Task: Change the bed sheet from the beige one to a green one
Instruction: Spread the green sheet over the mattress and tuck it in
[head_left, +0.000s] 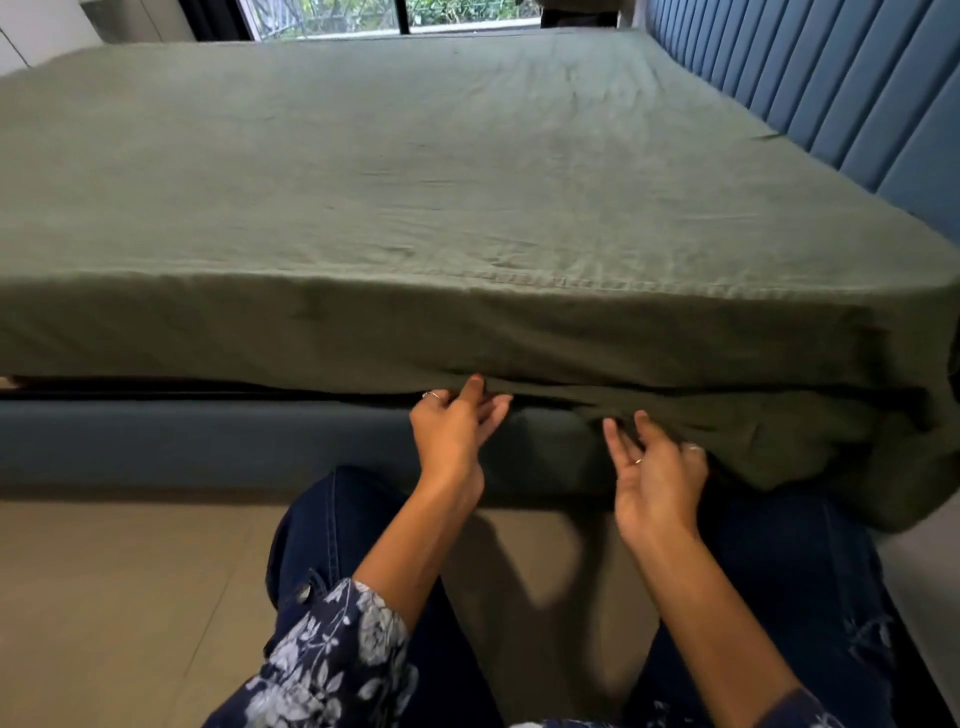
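Green sheet (415, 171) covers the whole top of the mattress, lightly wrinkled, and hangs down the near side. Along the left part of that side the hem sits tucked at the gap above the blue bed frame (182, 441); toward the right corner the loose cloth bunches and spills down over the frame toward the floor.

Left hand (452, 431) is at the lower edge of the sheet, fingers (493, 408) straight and loose, tips touching the hem where it meets the frame, thumb up against the cloth; no clear pinch. Right hand (657, 478) is just beside it, palm turned inward, fingers spread and relaxed, tips at the bunched fold of the sheet, grasping nothing that shows. A ring is on each hand.

The person wears dark jeans (332, 525) and a floral sleeve (337, 649), close to the frame. Blue padded headboard (831, 93) runs along the right. A window (363, 15) is beyond the far edge. Tiled floor (104, 597) below.
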